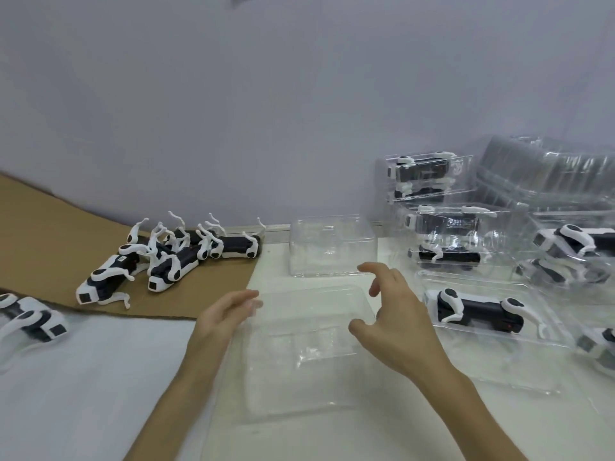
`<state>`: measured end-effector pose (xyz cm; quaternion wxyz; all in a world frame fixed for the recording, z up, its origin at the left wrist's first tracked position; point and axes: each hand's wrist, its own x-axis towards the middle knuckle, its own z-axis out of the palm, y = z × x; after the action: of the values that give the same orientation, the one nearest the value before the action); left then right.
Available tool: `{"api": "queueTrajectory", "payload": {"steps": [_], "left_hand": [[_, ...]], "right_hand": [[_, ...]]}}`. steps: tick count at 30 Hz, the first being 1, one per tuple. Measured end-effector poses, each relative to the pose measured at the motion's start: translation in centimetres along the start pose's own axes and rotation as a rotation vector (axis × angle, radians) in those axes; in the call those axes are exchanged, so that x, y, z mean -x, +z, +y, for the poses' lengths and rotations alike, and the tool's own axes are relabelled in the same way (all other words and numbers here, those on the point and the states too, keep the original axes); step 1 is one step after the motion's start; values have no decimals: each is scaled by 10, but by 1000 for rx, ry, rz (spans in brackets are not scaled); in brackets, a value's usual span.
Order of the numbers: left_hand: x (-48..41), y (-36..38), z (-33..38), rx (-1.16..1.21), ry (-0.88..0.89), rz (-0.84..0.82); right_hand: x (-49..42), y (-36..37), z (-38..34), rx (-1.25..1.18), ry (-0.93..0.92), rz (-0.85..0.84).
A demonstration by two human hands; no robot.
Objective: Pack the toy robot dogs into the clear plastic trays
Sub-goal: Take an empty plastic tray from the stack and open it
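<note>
An empty clear plastic tray lies on the white table in front of me. My left hand touches the tray's far left corner with relaxed fingers. My right hand hovers over its far right corner, fingers spread and empty. Several loose black-and-white toy robot dogs lie in a heap on brown cardboard at the left. Another toy dog lies in an open tray to the right. A second empty clear tray stands behind.
Packed clear trays with dogs are stacked at the back right, beside a pile of empty trays. One more dog lies at the left edge. The brown cardboard covers the table's left. A plain wall stands behind.
</note>
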<state>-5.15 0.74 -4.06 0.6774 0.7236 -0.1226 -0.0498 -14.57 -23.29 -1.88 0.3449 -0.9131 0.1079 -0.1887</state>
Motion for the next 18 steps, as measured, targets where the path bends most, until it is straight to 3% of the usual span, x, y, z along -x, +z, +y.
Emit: {"api": "queueTrajectory", "payload": {"steps": [4, 8, 14, 18], "left_hand": [[-2, -9, 0, -22, 42, 104], [-3, -10, 2, 29, 13, 48], [-2, -2, -4, -38, 18, -81], [-1, -3, -2, -6, 25, -80]], "right_hand": [[-1, 5, -2, -153, -20, 102], [1, 7, -5, -170, -27, 161], [4, 6, -9, -225, 93, -114], [6, 7, -12, -343, 74, -169]]}}
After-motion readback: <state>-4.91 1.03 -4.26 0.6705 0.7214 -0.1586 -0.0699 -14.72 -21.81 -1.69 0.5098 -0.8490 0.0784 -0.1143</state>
